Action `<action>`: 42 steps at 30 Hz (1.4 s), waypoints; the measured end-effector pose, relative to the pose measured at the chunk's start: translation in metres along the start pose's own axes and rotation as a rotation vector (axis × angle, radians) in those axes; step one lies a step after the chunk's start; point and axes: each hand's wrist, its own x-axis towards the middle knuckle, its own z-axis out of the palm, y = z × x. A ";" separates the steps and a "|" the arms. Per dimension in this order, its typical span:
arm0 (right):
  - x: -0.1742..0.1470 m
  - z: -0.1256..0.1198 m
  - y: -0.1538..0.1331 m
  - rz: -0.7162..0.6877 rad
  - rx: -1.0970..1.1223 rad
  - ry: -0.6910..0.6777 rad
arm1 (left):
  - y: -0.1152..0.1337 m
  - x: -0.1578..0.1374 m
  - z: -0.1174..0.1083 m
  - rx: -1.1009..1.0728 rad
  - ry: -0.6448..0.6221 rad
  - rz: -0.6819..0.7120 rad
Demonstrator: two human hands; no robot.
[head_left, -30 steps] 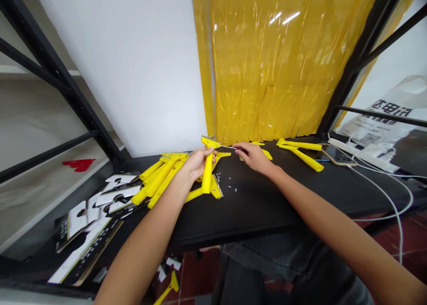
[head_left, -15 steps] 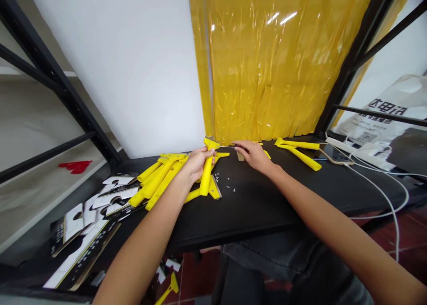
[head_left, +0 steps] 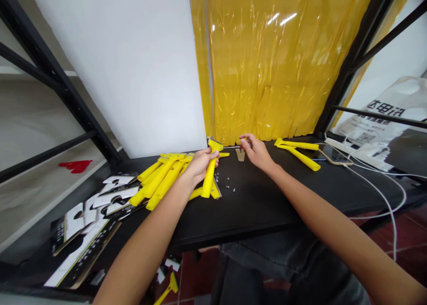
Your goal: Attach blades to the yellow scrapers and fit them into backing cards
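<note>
My left hand (head_left: 201,163) is closed round a yellow scraper (head_left: 208,177), its head up and its handle slanting down toward me. In my closed right hand (head_left: 255,150) is a screwdriver (head_left: 231,147); its thin metal shaft points left and meets the scraper's head, while its handle is mostly covered by my fingers. Under and beside the held scraper lies another yellow scraper (head_left: 216,188) with a metal blade. Several small screws (head_left: 228,187) are scattered on the black table just right of it. A pile of yellow scrapers (head_left: 165,176) rests left of my left hand.
Black-and-white cards (head_left: 83,247) are heaped at the left. Two yellow handles (head_left: 298,151), a phone (head_left: 334,154), white cables (head_left: 383,198) and a power strip (head_left: 360,154) lie at the right. A small brown piece (head_left: 240,154) sits behind the screws. Black shelf posts (head_left: 353,69) flank the table.
My right hand has shifted slightly right and up with the screwdriver. The scraper in my left hand has moved a little to the right.
</note>
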 end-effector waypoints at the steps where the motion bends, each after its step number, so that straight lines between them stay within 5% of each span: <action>1: 0.000 0.000 0.002 -0.013 -0.012 -0.026 | -0.001 0.000 0.001 0.004 0.003 0.009; 11: -0.003 0.001 0.001 -0.046 -0.062 -0.194 | -0.001 0.002 0.001 -0.010 0.059 0.118; 19: -0.002 0.000 0.001 -0.024 0.118 -0.130 | -0.002 0.003 -0.001 -0.024 0.075 0.133; 29: -0.002 0.002 0.003 -0.002 0.054 -0.023 | -0.007 0.003 0.003 0.031 0.077 0.155; 42: -0.003 0.004 0.003 0.004 0.042 -0.086 | -0.001 0.000 0.005 0.049 0.100 0.218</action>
